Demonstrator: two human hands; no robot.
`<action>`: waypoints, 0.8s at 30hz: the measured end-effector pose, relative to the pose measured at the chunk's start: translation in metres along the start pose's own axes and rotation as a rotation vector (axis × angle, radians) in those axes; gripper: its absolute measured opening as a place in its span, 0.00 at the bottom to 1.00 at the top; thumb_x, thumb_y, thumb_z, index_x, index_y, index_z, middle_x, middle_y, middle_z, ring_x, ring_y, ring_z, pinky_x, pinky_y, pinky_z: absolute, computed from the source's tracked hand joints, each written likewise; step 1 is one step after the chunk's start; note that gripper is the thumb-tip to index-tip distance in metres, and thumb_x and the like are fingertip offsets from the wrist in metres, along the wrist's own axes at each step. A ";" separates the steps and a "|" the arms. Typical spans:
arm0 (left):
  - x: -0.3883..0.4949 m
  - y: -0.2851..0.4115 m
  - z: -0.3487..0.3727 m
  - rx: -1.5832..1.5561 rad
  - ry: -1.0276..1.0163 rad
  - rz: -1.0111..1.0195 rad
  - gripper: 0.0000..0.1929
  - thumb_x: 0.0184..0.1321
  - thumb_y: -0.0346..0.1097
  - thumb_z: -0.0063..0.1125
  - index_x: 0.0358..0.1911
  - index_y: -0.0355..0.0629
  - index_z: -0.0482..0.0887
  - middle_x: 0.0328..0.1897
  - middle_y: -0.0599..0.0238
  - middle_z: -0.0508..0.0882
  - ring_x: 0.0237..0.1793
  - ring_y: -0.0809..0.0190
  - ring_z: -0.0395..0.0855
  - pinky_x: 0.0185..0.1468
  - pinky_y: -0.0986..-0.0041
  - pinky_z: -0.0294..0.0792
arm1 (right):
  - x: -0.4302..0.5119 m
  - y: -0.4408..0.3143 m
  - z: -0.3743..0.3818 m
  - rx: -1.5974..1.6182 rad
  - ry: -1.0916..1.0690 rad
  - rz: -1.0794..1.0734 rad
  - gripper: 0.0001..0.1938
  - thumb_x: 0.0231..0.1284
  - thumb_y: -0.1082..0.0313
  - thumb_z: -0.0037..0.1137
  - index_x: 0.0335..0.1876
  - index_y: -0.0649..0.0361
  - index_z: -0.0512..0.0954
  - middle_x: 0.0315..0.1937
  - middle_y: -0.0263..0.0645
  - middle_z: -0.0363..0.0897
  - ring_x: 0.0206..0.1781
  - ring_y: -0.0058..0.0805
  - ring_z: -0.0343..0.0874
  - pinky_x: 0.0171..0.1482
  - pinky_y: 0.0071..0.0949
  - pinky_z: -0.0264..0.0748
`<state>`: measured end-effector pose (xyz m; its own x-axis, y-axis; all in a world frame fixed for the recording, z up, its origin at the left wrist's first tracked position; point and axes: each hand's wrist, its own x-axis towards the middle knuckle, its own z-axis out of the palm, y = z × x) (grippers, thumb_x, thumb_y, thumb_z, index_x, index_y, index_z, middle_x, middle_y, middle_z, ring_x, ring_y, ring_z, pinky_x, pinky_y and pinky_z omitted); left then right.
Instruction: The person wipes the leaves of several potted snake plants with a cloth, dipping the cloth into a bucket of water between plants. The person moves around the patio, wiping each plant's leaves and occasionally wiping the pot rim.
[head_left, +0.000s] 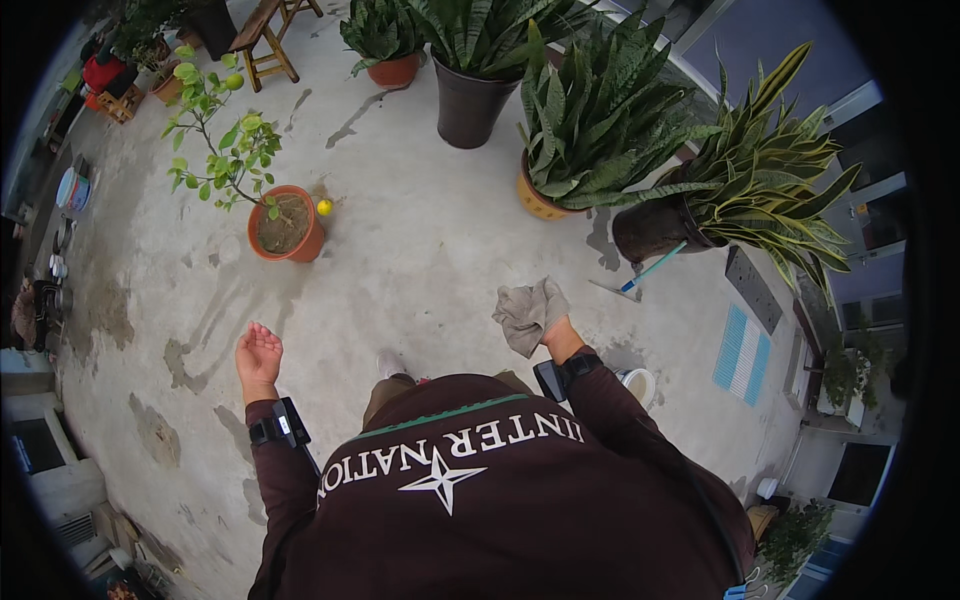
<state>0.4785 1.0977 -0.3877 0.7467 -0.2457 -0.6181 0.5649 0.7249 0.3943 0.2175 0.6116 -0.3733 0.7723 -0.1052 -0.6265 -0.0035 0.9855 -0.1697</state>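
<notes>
My right hand (561, 339) grips a crumpled grey cloth (529, 311), held out above the concrete floor. The cloth covers most of its fingers. Off to the left, my left hand (259, 354) is raised palm up with its fingers loosely curled and nothing in it. Beside my right forearm stands a white bucket (646, 384), partly hidden by the sleeve. A squeegee with a teal handle (654, 266) leans towards a dark pot (652, 231) of yellow-edged snake plant (765, 180). Ahead of my left hand is an orange pot (306, 238) with a small citrus tree (229, 157).
A yellow fruit (324, 207) lies by the orange pot. More snake plants stand ahead in a yellow pot (536, 196), a tall dark pot (469, 112) and a terracotta pot (395, 73). A wooden bench (259, 37) is farther back. A blue-and-white mat (741, 354) lies right.
</notes>
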 end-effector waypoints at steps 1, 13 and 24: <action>0.026 0.010 0.023 0.071 0.001 -0.012 0.05 0.60 0.33 0.50 0.37 0.46 0.79 0.32 0.72 0.82 0.35 0.68 0.78 0.42 0.72 0.70 | 0.006 0.001 0.005 0.001 -0.001 -0.021 0.27 0.67 0.40 0.29 0.53 0.58 0.67 0.58 0.51 0.68 0.59 0.57 0.66 0.61 0.60 0.60; 0.193 -0.048 0.214 0.157 -0.097 -0.206 0.08 0.60 0.34 0.50 0.41 0.47 0.78 0.34 0.74 0.81 0.35 0.67 0.77 0.44 0.72 0.69 | 0.056 -0.063 0.053 0.031 0.145 -0.249 0.26 0.67 0.42 0.32 0.52 0.60 0.67 0.52 0.51 0.72 0.57 0.55 0.69 0.61 0.57 0.61; 0.248 -0.056 0.324 0.164 -0.003 -0.155 0.07 0.61 0.35 0.46 0.38 0.48 0.79 0.32 0.74 0.80 0.33 0.67 0.77 0.41 0.71 0.69 | 0.152 -0.171 0.133 0.059 -0.021 -0.188 0.31 0.66 0.38 0.31 0.62 0.55 0.60 0.61 0.57 0.64 0.61 0.61 0.64 0.63 0.66 0.53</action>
<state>0.7457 0.7882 -0.3424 0.6477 -0.3479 -0.6778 0.7222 0.5639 0.4007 0.4199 0.4446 -0.3383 0.7692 -0.2855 -0.5717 0.1786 0.9551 -0.2366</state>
